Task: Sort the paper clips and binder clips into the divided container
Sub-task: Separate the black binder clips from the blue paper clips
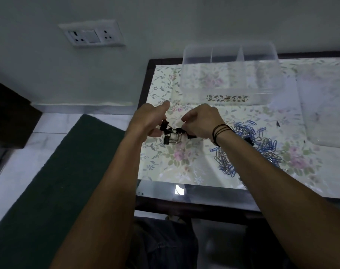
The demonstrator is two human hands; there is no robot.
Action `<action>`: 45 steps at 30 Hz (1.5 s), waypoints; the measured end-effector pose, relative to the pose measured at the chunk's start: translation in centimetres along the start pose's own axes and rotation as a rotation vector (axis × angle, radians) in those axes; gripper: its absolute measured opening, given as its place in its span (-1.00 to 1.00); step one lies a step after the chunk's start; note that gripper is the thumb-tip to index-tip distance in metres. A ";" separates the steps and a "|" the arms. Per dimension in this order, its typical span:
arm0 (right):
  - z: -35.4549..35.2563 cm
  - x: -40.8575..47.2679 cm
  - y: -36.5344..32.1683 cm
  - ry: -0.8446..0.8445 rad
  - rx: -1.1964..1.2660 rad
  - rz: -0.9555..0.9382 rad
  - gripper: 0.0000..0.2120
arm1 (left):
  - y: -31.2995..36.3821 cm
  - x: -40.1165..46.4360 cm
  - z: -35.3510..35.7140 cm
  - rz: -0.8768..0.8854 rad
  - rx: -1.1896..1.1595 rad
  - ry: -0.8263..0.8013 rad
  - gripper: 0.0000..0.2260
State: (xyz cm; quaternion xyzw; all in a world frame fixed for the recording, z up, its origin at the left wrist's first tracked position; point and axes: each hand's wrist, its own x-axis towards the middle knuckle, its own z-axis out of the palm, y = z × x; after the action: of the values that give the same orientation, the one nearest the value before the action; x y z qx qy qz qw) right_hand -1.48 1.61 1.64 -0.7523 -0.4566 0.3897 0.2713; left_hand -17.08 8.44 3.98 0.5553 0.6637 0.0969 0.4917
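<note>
A small cluster of black binder clips (170, 133) lies on the floral table cover near the table's left side. My left hand (150, 119) is closed on binder clips at the cluster's left. My right hand (201, 122), with black cords on the wrist, pinches a binder clip at the cluster's right. A heap of blue and silver paper clips (248, 146) spreads to the right of my right wrist, with another black binder clip (248, 141) in it. The clear divided container (231, 74) stands behind my hands; I see nothing in its compartments.
A clear plastic lid (326, 109) lies at the right of the table. The table's dark front edge (194, 206) is near my lap. A dark green mat (54, 189) covers the floor to the left. A wall socket (92, 33) sits on the wall.
</note>
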 end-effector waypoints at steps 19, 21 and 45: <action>-13.7 -3.6 8.0 0.020 -0.546 0.102 -0.73 | 5.4 -4.0 12.3 0.681 0.460 -0.161 -0.87; -14.0 -3.8 8.4 -0.020 -0.581 0.128 -0.76 | 5.3 -4.2 14.7 0.769 0.543 -0.223 -0.86; -15.0 -5.8 8.8 -0.211 -0.639 0.074 -0.80 | 4.5 -3.6 18.4 0.962 0.805 -0.236 -0.82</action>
State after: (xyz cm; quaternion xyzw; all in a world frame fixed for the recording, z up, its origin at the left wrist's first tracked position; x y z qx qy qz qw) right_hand 13.59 -8.23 5.14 -0.7708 -0.5538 0.3121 -0.0414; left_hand -0.51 -0.55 -0.18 0.9395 0.2659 -0.0122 0.2157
